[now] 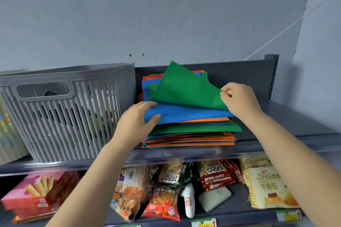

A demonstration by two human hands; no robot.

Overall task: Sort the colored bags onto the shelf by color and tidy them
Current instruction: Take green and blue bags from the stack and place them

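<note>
Green bag (186, 88) at frame centre, peeled off mixed stack (190, 134) on shelf (276, 116) — right hand (239, 99) fingers pinching corner, left hand (136, 120) fingers flat, apart, pinning blue bag (184, 112). Best lifted slowly — stack kept square.

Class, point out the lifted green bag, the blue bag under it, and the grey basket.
green bag (186, 86), head view, middle of its raised face.
blue bag (184, 113), head view, bare top surface.
grey basket (73, 116), head view, slatted front wall.
</note>
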